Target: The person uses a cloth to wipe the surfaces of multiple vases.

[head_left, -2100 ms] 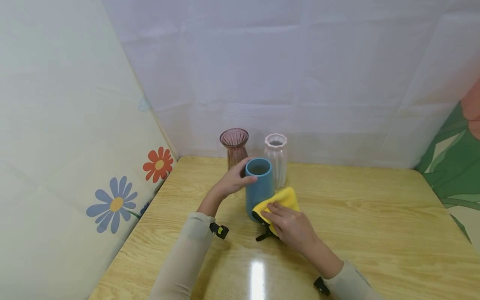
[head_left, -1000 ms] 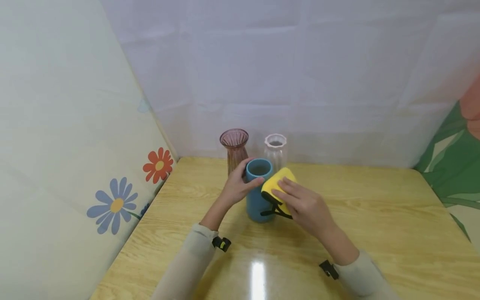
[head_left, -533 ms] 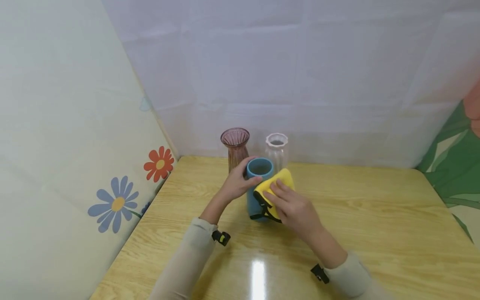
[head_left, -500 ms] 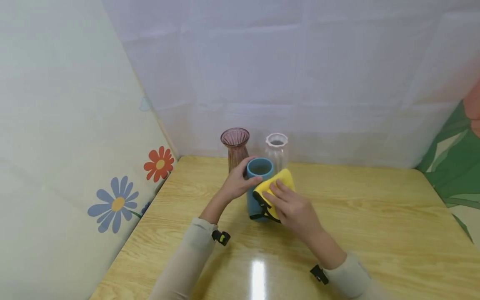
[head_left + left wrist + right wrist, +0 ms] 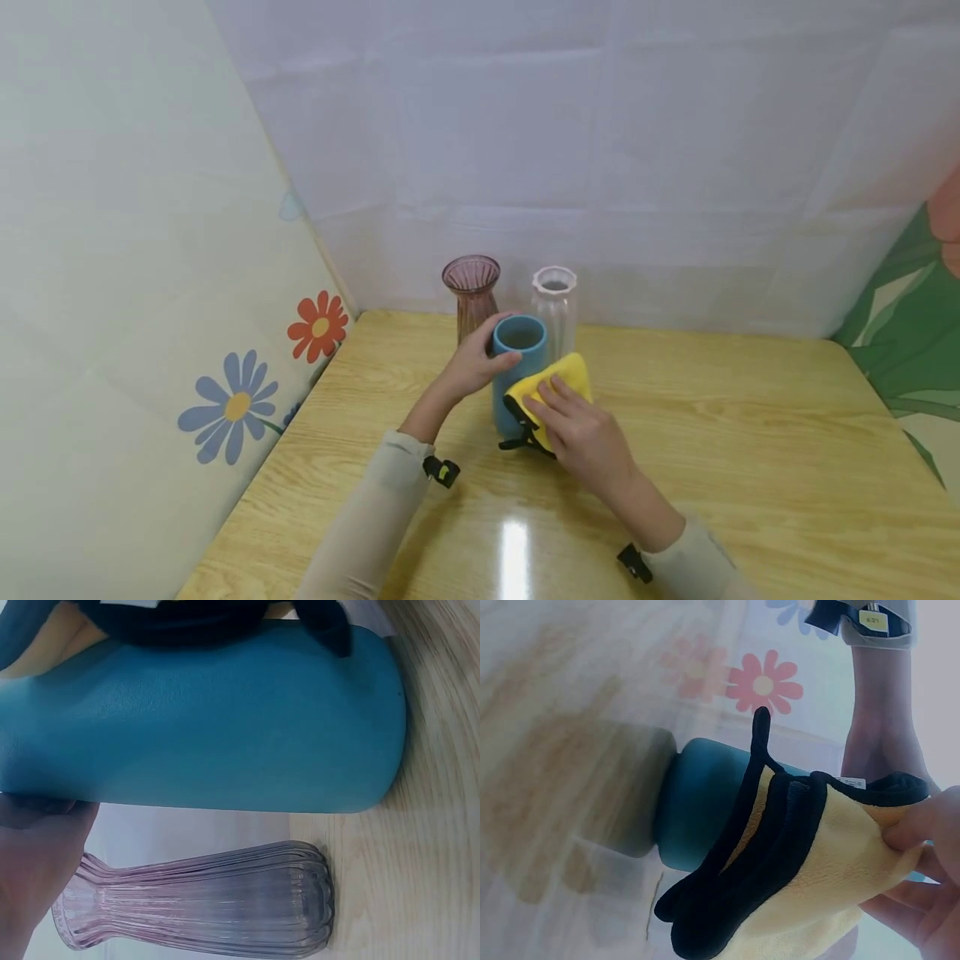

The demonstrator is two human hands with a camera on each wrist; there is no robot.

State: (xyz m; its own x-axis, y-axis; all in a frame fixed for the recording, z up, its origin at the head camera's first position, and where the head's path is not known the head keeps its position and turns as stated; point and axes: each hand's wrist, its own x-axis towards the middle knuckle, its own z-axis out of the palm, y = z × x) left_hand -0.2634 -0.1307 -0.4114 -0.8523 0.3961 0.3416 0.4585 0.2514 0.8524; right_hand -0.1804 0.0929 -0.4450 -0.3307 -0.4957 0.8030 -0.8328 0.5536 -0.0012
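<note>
A blue cylindrical vase point(image 5: 510, 392) stands upright on the wooden table, its round mouth facing up. My left hand point(image 5: 474, 364) grips it near the rim, thumb at the front and fingers round the far side. Against the vase's right side my right hand point(image 5: 588, 433) holds a folded yellow cloth point(image 5: 558, 379) with black edging and a dark loop. In the right wrist view, thumb and fingers pinch the cloth point(image 5: 832, 862), which covers part of the vase point(image 5: 697, 802). The left wrist view has the vase's smooth side point(image 5: 225, 735) up close, with the dark edging above.
Behind the blue vase stand a purple ribbed glass vase point(image 5: 471, 292) on the left and a pale pinkish-white fluted vase point(image 5: 557, 317) on the right. White cloth hangs behind the wooden table point(image 5: 750, 433). A flower-printed sheet point(image 5: 236, 408) borders the left side.
My right hand first rises along the vase with the cloth, then slides back down and left. My left hand keeps its grip near the rim; the vase stays in place.
</note>
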